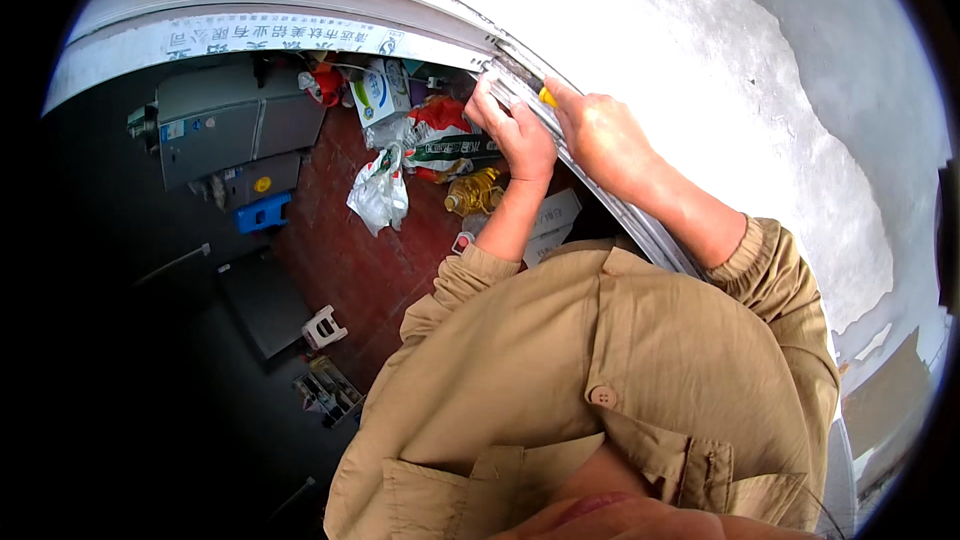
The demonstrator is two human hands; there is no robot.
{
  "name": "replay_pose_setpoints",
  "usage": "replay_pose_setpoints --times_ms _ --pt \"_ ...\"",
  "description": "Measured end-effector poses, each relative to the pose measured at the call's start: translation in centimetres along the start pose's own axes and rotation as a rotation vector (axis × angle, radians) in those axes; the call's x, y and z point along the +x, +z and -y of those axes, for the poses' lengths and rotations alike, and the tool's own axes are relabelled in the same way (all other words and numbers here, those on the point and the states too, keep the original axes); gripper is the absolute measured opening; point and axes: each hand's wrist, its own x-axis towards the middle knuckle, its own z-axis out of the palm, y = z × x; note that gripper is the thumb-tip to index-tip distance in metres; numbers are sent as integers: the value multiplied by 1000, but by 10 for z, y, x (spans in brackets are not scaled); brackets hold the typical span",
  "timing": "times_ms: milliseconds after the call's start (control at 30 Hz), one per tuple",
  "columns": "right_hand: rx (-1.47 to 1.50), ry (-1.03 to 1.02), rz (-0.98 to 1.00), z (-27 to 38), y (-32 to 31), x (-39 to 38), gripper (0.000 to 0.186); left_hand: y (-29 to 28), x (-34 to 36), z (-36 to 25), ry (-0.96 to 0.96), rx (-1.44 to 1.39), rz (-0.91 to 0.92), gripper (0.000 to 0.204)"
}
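Observation:
My left hand is raised against the inner edge of a silvery metal frame. Its fingers are bent and spread from the thumb, with a fingertip touching the frame's edge. Just to the right, my right hand is closed around a tool whose yellow handle shows at the fingers. The rest of the tool is hidden, so its kind is unclear. Beyond the fingertips, a dark gap runs along the frame beside the pale wall.
Below lies a red-brown floor with plastic bags, an oil bottle and a white box. A grey cabinet, a blue stool-like object and a white stool stand left. A rough plastered wall rises right.

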Motion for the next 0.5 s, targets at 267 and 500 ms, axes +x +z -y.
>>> replay_pose_setpoints --times_ms 267,500 --pt "-11 -46 -1 1 8 30 26 -2 2 1 22 36 13 48" --pt "-77 -19 131 7 -34 -7 22 0 1 2 -7 -22 -9 50"
